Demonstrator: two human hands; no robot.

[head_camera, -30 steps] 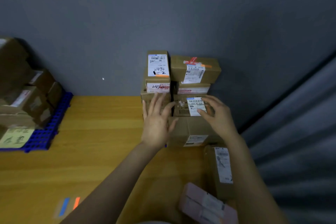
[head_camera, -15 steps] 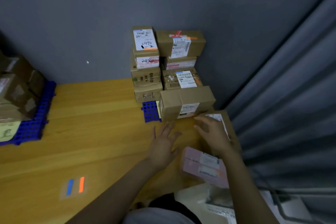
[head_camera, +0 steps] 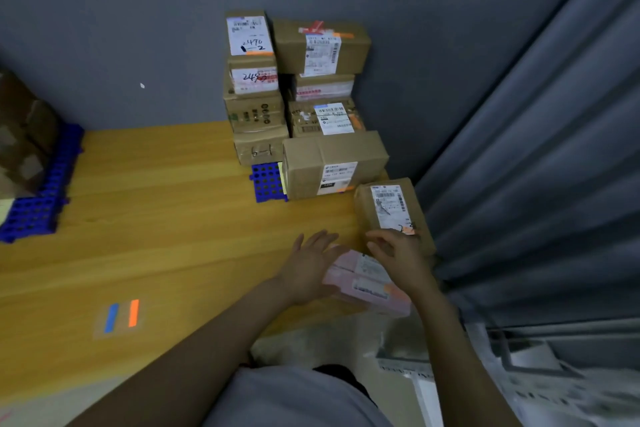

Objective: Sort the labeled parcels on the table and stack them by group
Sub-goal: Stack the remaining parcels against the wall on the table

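A smooth, yellow wood-grain worktop [head_camera: 156,218] fills the corner between a matte grey wall [head_camera: 138,28] and a pleated grey curtain [head_camera: 554,149]. It carries a stack of boxy cardboard parcels [head_camera: 256,107] with white labels on a perforated blue plastic pallet [head_camera: 266,180]. Near the front edge a flat pink parcel [head_camera: 367,282] lies just beside a brown parcel [head_camera: 391,208]. The left hand [head_camera: 308,270] lays straight, spread fingers on the pink parcel's left side, and the right hand [head_camera: 398,253] arches half-curled fingers over its far end, grip unclear.
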